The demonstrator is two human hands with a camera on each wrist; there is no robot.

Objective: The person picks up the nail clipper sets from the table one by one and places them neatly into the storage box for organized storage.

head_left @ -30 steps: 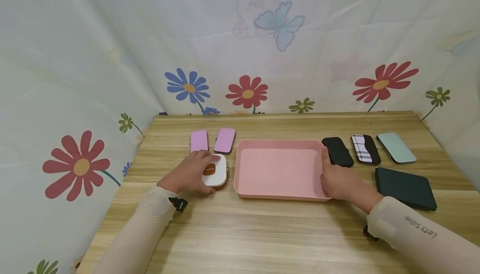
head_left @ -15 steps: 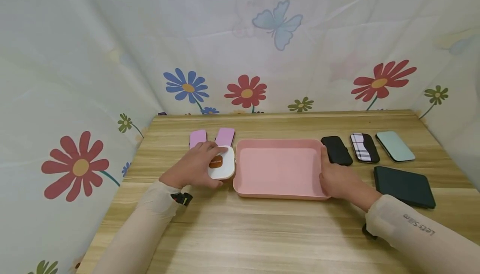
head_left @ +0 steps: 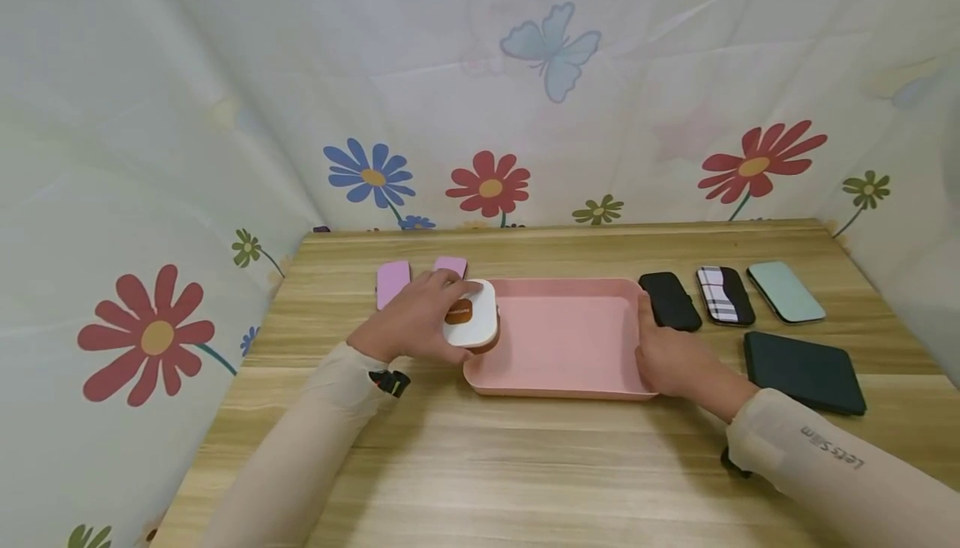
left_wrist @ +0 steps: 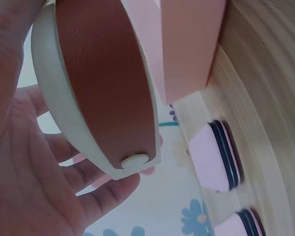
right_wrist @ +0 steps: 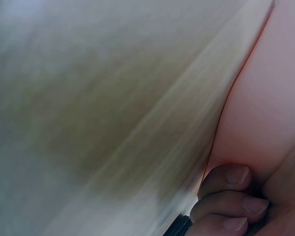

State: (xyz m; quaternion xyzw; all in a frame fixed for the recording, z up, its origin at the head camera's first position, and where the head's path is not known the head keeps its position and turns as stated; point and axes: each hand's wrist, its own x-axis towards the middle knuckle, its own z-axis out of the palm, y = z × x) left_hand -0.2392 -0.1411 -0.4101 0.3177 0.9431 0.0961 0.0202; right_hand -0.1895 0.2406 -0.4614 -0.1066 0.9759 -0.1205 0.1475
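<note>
Place: small curtained-off work nook, wider room type cannot be told | Shown by: white printed sheeting (head_left: 637, 98) on 3 sides, bearing 3 large red flowers (head_left: 490, 187) and 1 blue butterfly (head_left: 553, 52) | Surface: wood-grain bench (head_left: 562, 465) within the sheeting

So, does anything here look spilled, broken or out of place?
Nothing stands out. I see no spill or damage: the pink tray looks intact in the grip of the right hand, the white case looks closed in the left hand, and the large dark case lies flat on the table.
</note>
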